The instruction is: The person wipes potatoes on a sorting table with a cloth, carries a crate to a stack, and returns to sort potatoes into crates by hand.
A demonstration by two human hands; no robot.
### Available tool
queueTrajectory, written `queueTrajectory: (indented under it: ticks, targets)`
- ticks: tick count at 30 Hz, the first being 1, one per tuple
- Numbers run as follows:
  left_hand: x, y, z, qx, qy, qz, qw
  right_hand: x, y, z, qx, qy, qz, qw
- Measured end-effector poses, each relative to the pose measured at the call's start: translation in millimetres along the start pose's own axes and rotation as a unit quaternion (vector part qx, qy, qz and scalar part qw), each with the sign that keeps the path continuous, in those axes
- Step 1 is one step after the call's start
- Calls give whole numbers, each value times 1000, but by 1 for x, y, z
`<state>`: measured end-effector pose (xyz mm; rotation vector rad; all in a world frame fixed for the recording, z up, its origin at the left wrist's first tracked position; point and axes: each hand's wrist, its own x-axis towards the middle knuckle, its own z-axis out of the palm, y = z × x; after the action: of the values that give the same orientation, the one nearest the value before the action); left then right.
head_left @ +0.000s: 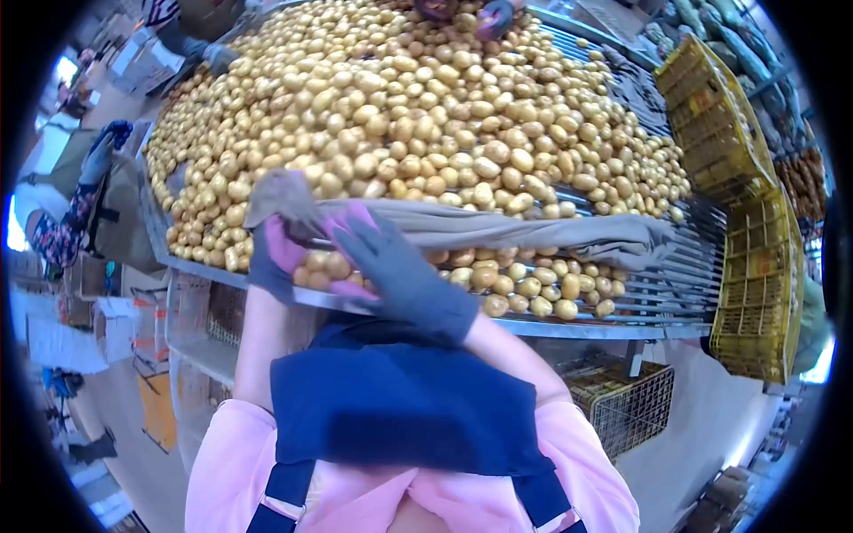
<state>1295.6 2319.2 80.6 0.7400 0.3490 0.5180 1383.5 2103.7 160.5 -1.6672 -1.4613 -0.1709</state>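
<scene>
Both my hands wear grey gloves with pink areas, at the near edge of a sorting table heaped with potatoes. My left hand is upright at the left of a small group of potatoes, close under the bunched end of a long grey cloth. Its fingers look extended, though partly hidden. My right hand reaches over from the right, fingers and thumb apart, its upper fingers against the cloth. Several potatoes lie between the two hands. The cloth stretches rightward across the potatoes and metal bars.
Yellow plastic crates stand along the table's right end. Another crate sits below the metal table edge. At the far side, another person's gloved hand touches the potatoes; a co-worker's sleeve shows at left.
</scene>
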Motion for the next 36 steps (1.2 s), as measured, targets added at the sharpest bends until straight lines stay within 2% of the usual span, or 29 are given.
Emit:
queueTrajectory:
  ticks: [1, 2, 4, 5, 6, 7, 8, 9, 10, 12, 13, 14, 15, 16, 17, 19, 20, 21, 22, 23, 24, 25, 26, 28, 30, 32, 34, 35, 36]
  targets:
    - [2, 6, -53, -6, 40, 28, 999, -17, 17, -2, 17, -89, 50, 995]
    - [-6, 18, -84, -102, 37, 23, 994, -37, 40, -11, 28, -178, 98, 979]
    - [-35, 56, -84, -67, 121, 42, 990, -64, 69, -46, -137, -164, 135, 967]
    - [-38, 66, -108, 0, 162, 55, 985, -67, 73, -72, -139, -213, 229, 940]
    - [-43, 79, -142, 30, 187, 65, 980, -91, 87, -91, -143, -141, 215, 956]
    - [-48, 91, -176, 61, 211, 74, 973, -105, 96, -106, -214, -124, 246, 937]
    - [-55, 102, -215, 213, 238, 66, 945, -127, 125, -119, -271, -122, 209, 932]
    - [-60, 108, -236, 361, 258, 54, 895, -120, 108, -133, -313, -125, 246, 909]
    - [-62, 111, -228, 361, 261, 56, 893, -124, 116, -140, -311, -125, 244, 910]
    - [-57, 111, -201, 553, 347, 147, 743, -138, 135, -150, -282, -160, 334, 885]
    - [-64, 108, -172, 698, 254, 172, 647, -140, 141, -145, -323, -113, 290, 894]
    - [-68, 98, -122, 671, 202, 126, 702, -137, 145, -141, -325, -111, 288, 894]
    - [-69, 83, -78, 638, 146, 78, 752, -131, 148, -137, -294, -140, 340, 882]
    - [-60, 61, -73, 657, 69, 100, 744, -126, 151, -135, -262, -168, 390, 867]
    - [-50, 38, -72, 672, -8, 121, 730, -124, 153, -136, -263, -167, 389, 867]
    - [-40, 13, -45, 812, -116, 210, 533, -122, 160, -138, -333, -221, 397, 826]
    - [-40, 10, -48, 814, -113, 209, 530, -135, 168, -152, -299, -118, 349, 880]
    - [-39, 6, -49, 819, -82, 126, 553, -125, 159, -166, -376, -49, 337, 862]
    - [-38, 2, -49, 816, -50, 43, 574, -116, 146, -188, -377, 61, 259, 887]
    - [-39, 9, -41, 811, -55, 52, 580, -107, 129, -213, -409, 105, 237, 875]
    - [-40, 14, -37, 812, -59, 50, 579, -111, 117, -241, -420, 141, 167, 881]
    - [-43, 17, -36, 805, -34, 199, 558, -113, 96, -247, -502, 187, 177, 826]
    - [-46, 20, -33, 775, -9, 343, 530, -95, 55, -243, -483, 232, 114, 837]
    - [-57, 41, -9, 746, 38, 377, 547, -132, 50, -244, -577, 225, 91, 780]
    - [-77, 45, -19, 634, 46, 255, 729, -198, 77, -222, -444, 142, 185, 865]
    - [-92, 40, -41, 566, 49, 96, 817, -207, 60, -168, -366, 52, 454, 811]
    - [-106, 40, -23, 708, -21, 49, 704, -223, 56, -146, -354, -22, 438, 826]
    - [-110, 41, -12, 725, -27, -4, 688, -222, 56, -149, -356, -23, 442, 823]
    - [-113, 36, -14, 725, -33, -6, 688, -211, 57, -154, -353, -70, 479, 801]
